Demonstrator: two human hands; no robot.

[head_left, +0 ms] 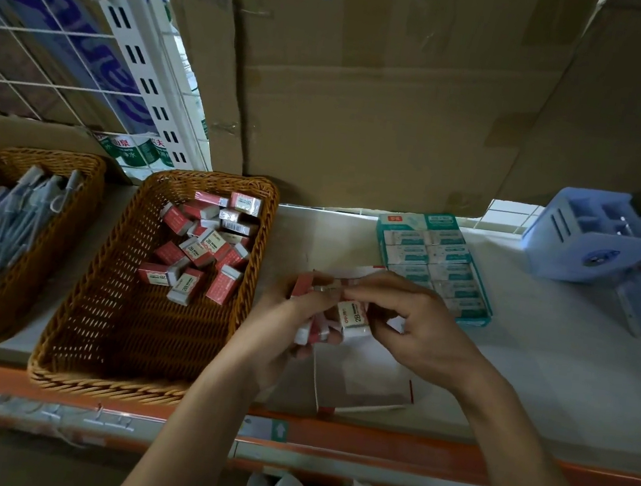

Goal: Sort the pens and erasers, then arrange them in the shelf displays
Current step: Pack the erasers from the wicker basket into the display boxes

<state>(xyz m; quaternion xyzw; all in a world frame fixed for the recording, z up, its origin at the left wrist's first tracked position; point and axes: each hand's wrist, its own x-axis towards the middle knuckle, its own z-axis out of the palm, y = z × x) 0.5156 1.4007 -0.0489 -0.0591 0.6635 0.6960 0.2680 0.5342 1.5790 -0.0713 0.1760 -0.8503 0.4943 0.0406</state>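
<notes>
My left hand (293, 316) grips a small bunch of red-and-white erasers (313, 329) above the white shelf. My right hand (413, 328) pinches one of those erasers (354, 316), the one printed "2B", right beside the left hand. To the left stands a wicker basket (105, 320) holding several loose red erasers (204, 248) in its far half. A second wicker basket (73, 186) at the far left holds several grey pens (13, 210). Under my hands lies an open white carton (361, 383).
A teal box of erasers (434, 262) lies on the shelf to the right. A blue plastic display stand (588, 237) sits at the far right. Big cardboard boxes (392, 89) fill the back. The shelf's orange front edge (365, 448) runs below.
</notes>
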